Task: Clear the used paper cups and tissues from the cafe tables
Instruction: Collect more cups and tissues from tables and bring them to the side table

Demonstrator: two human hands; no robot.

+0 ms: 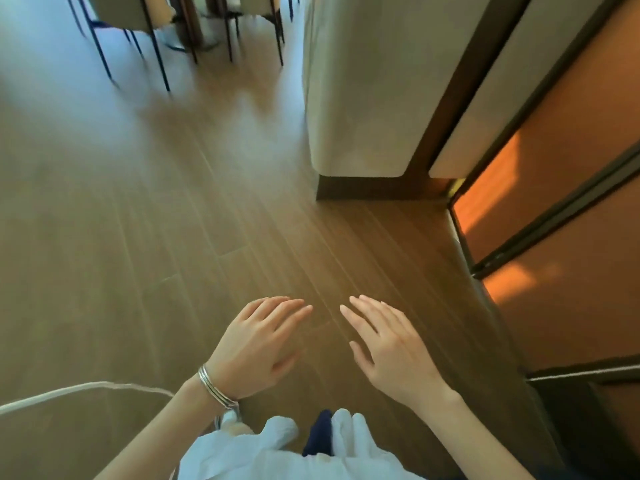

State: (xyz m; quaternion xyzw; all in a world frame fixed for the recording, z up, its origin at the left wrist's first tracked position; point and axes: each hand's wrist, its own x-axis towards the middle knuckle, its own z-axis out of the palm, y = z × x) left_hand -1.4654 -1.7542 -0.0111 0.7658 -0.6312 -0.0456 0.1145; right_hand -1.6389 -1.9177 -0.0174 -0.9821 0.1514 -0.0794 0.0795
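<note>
My left hand [258, 344], with silver bangles on the wrist, is held out palm down over the wooden floor, fingers spread and empty. My right hand [388, 348] hovers beside it, also palm down, open and holding nothing. No paper cup or tissue shows in this view. The picture is blurred toward the top.
A cream upholstered bench end [360, 98] on a dark base stands ahead on the right. Orange panelled wall [568, 188] runs along the right. Chairs with thin dark legs [152, 39] stand at the far top left. A white cable [69, 393] crosses the lower left. Wooden floor [173, 220] lies between.
</note>
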